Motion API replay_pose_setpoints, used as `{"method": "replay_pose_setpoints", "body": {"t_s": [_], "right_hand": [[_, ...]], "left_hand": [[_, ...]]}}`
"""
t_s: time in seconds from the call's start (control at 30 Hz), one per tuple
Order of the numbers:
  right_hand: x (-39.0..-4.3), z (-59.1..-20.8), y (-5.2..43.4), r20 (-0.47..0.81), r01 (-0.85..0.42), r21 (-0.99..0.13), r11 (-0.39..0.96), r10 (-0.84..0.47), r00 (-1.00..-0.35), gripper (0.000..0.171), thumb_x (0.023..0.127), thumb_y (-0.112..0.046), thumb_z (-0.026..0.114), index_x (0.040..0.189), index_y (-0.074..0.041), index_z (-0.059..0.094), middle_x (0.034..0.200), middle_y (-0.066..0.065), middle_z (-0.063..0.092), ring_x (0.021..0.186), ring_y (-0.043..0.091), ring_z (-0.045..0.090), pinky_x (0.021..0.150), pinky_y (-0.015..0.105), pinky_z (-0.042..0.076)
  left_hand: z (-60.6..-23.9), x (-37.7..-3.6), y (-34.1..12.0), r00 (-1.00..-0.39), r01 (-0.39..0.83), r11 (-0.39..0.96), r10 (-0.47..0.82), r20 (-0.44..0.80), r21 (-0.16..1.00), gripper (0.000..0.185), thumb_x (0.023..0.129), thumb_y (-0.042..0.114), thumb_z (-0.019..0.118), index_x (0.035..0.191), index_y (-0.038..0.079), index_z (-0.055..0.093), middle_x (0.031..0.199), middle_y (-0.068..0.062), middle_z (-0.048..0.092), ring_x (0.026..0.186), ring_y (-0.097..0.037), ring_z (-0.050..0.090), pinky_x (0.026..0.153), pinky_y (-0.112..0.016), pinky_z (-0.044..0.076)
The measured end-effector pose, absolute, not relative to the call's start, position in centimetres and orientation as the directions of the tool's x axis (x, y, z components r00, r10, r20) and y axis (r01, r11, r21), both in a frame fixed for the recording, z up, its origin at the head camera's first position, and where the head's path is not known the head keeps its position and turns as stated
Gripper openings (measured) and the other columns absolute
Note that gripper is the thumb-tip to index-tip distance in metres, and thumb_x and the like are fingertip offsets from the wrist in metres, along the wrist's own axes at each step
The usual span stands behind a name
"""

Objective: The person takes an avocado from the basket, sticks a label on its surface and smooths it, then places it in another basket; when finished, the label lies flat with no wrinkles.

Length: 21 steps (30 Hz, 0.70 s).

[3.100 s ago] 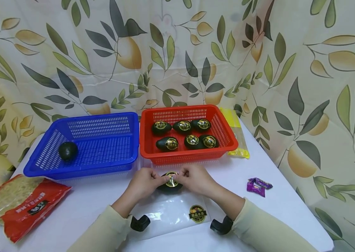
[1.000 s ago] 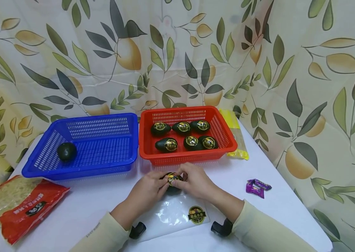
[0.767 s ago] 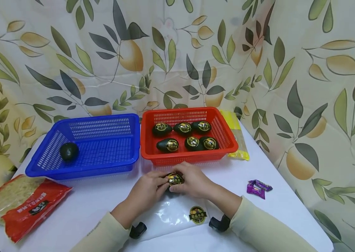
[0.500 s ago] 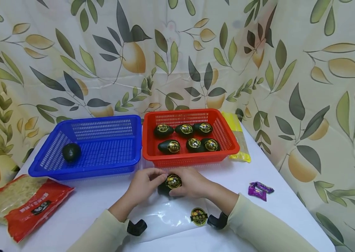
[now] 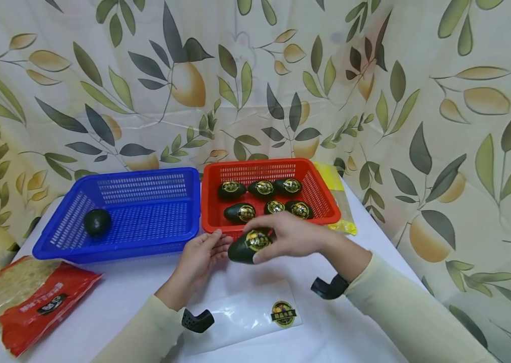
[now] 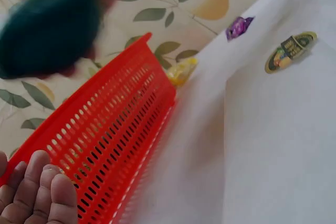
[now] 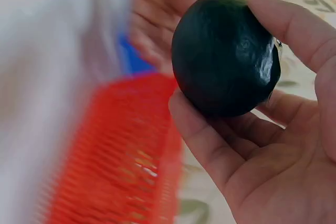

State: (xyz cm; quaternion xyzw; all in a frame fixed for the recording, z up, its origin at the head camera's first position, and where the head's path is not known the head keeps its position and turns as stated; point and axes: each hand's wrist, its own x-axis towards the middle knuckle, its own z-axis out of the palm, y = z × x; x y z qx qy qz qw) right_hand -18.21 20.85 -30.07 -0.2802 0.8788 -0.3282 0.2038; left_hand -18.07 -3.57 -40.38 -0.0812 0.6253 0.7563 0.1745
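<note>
My right hand (image 5: 294, 234) grips a dark green avocado (image 5: 243, 249) with a black and gold sticker (image 5: 257, 240), raised in front of the red basket (image 5: 278, 226). In the right wrist view the thumb and fingers wrap round the avocado (image 7: 223, 56). Just left of it, my left hand (image 5: 201, 257) holds nothing, its fingers loosely bent near the red basket's front edge; the left wrist view shows those fingertips (image 6: 63, 192) beside the basket wall. Several stickered avocados (image 5: 239, 213) lie in the red basket. A clear sheet (image 5: 237, 322) with one round sticker (image 5: 283, 314) lies on the table.
A blue basket (image 5: 119, 249) holding one avocado (image 5: 97, 222) without a visible sticker stands left of the red one. At the left lies a red bag (image 5: 51, 302). A yellow packet (image 5: 346, 224) sits behind right; purple candies (image 6: 240, 28) show in the left wrist view.
The right hand has lifted the stickered avocado off the sheet area and moved it up toward the red basket. The left hand has come away from the avocado, fingers loosened.
</note>
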Motion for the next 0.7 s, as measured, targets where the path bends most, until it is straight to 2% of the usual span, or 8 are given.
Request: {"method": "replay_pose_setpoints", "body": {"t_s": [0.13,0.23,0.3,0.5,0.7], "right_hand": [[-22.0,-26.7,20.5,-0.159,-0.369,-0.658,0.657,-0.6,-0.784,0.056,0.085,-0.037,0.084,0.137,-0.029,0.063,0.129,-0.003,0.064,0.117,0.023,0.057,0.094,0.04,0.054],[-25.1,-25.6,20.1,-0.18,-0.334,-0.66,0.673,-0.573,-0.799,0.055,0.085,-0.034,0.083,0.137,-0.028,0.063,0.129,-0.001,0.064,0.117,0.024,0.058,0.096,0.042,0.053],[-27.0,-25.5,19.7,-0.197,-0.32,-0.66,0.68,-0.568,-0.799,0.054,0.085,-0.032,0.082,0.136,-0.026,0.064,0.127,0.0,0.065,0.115,0.023,0.06,0.097,0.041,0.052],[-30.9,-27.9,18.2,-0.295,-0.33,-0.591,0.736,-0.578,-0.761,0.057,0.086,-0.034,0.079,0.138,-0.018,0.064,0.128,0.001,0.066,0.115,0.022,0.058,0.103,0.041,0.049],[-32.1,-31.0,16.9,-0.413,-0.411,-0.453,0.792,-0.594,-0.69,0.059,0.087,-0.04,0.078,0.137,-0.012,0.066,0.128,0.004,0.068,0.114,0.021,0.057,0.106,0.038,0.048]], "left_hand": [[-40.4,-18.2,-3.9,-0.926,-0.369,-0.181,0.151,-0.345,0.912,0.037,0.109,0.031,0.055,0.127,0.001,0.067,0.119,-0.017,0.074,0.106,-0.027,0.07,0.093,-0.033,0.059],[-40.4,-18.3,-4.0,-0.923,-0.376,-0.181,0.158,-0.351,0.909,0.037,0.109,0.031,0.055,0.128,0.002,0.068,0.126,-0.02,0.072,0.11,-0.03,0.069,0.091,-0.03,0.059],[-40.4,-18.4,-4.0,-0.92,-0.382,-0.181,0.164,-0.355,0.906,0.039,0.109,0.032,0.056,0.129,0.0,0.067,0.125,-0.02,0.072,0.109,-0.029,0.069,0.09,-0.029,0.059],[-40.4,-18.3,-3.9,-0.918,-0.381,-0.169,0.186,-0.35,0.909,0.043,0.109,0.032,0.056,0.131,-0.003,0.065,0.121,-0.018,0.074,0.105,-0.027,0.07,0.092,-0.031,0.058],[-40.6,-18.5,-3.7,-0.917,-0.379,-0.152,0.195,-0.348,0.913,0.042,0.108,0.033,0.056,0.13,-0.002,0.065,0.122,-0.018,0.073,0.106,-0.027,0.07,0.091,-0.028,0.058]]}}
